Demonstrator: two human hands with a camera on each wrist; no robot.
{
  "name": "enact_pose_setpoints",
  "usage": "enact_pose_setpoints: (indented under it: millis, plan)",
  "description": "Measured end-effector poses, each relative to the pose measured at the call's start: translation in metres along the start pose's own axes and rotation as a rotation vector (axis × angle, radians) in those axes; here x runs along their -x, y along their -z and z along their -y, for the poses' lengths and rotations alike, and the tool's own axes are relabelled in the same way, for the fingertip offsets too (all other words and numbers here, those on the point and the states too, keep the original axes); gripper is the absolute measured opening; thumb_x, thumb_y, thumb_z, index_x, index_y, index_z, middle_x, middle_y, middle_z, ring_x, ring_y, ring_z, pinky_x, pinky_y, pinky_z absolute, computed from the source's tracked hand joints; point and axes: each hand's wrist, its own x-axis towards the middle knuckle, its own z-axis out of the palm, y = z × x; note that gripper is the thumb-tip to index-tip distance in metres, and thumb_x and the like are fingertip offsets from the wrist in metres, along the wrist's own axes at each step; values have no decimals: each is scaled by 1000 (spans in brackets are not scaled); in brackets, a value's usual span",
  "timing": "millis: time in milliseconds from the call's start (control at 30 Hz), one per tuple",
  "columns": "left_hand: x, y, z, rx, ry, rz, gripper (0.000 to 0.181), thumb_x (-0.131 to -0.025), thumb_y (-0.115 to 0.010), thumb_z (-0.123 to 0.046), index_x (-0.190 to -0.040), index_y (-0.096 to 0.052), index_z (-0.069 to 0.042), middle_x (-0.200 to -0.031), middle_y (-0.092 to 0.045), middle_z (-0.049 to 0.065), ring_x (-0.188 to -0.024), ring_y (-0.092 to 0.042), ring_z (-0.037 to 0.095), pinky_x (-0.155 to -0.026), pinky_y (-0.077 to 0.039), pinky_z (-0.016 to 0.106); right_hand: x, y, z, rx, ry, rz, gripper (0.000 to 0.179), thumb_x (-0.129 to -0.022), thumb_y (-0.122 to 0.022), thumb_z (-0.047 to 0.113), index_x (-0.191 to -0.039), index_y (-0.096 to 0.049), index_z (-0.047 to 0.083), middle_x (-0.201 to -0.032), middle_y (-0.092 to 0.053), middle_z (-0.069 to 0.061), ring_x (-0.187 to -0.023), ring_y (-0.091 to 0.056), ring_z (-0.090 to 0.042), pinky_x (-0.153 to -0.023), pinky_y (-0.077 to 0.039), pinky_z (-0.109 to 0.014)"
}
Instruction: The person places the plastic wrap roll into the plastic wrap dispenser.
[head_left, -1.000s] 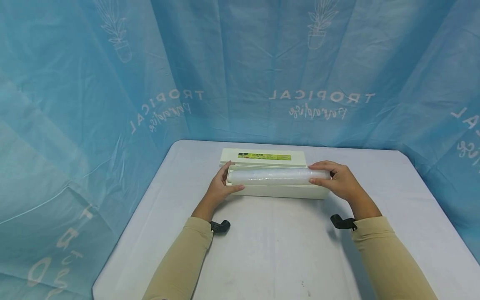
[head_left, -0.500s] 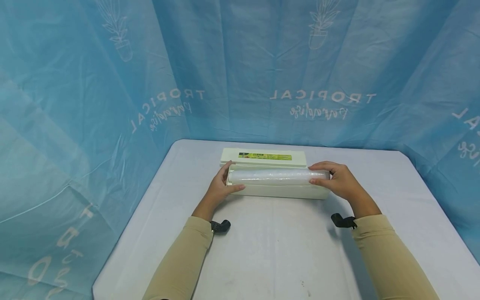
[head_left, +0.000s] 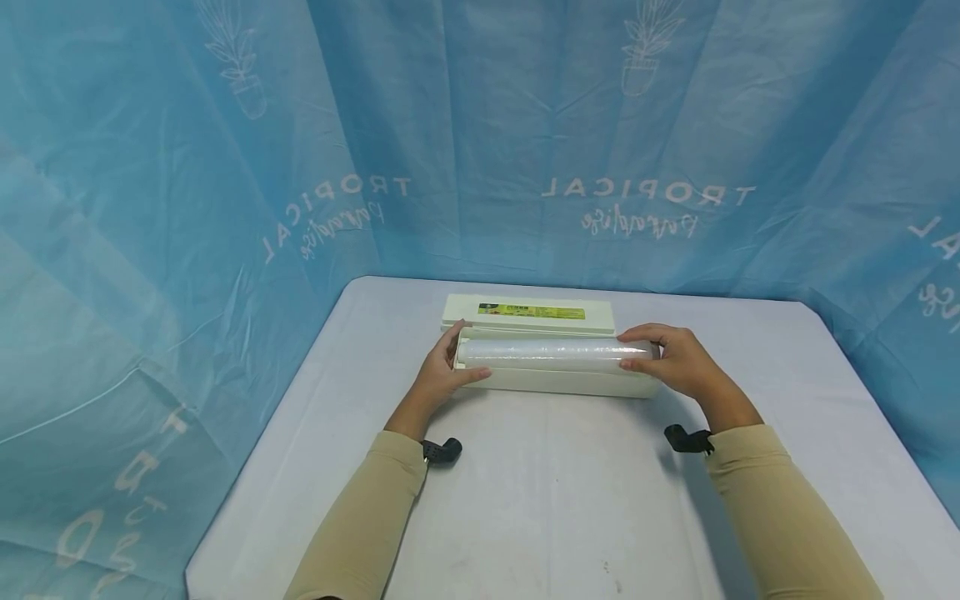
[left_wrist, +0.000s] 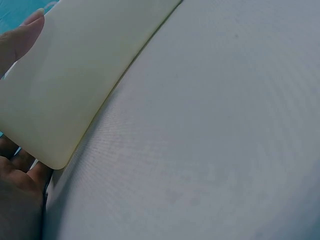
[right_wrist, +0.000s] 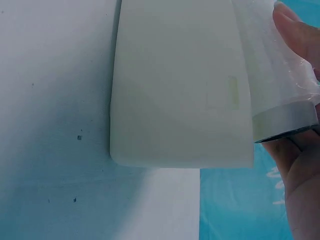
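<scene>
The right hand [head_left: 678, 360] is clamped on the right end of a roll of plastic film [head_left: 540, 352], its thumb on the near side and fingers over the far side. The left hand [head_left: 437, 377] grips the left end of the long box [head_left: 555, 383], thumb lying against the front wall.

The roll is a slim cylinder, translucent white and glossy, finely crinkled where it catches light; the right wrist view shows a smooth pale band with a dark edge at its tip. It lies along the box's open top, its left end within the box and its right end raised above the rim. The box is a narrow, smooth, matt cream trough with rounded corners.

Just behind the box is a flat, cream slab [head_left: 461, 310] bearing a glossy green-yellow label [head_left: 531, 312]. Under the box spreads the counter [head_left: 547, 483], white and faintly creased, with small dark specks in front of the box. Well behind the box hangs a wrinkled blue curtain [head_left: 480, 150] with pale lettering.
</scene>
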Motion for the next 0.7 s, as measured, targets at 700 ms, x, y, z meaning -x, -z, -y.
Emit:
enact_pose_setpoints:
  millis: [700]
  plan:
    - [0, -1, -1, -49, 4, -19, 111, -79, -97, -16, -167, -30, -17, -161, -43, 4, -135, -53, 27, -105, -53, 38, -8, -2, -9, 44, -50, 121, 44, -89, -88, 17, -129, -75, 5, -136, -65, -20, -126, -60, -39, -103, -51, -59]
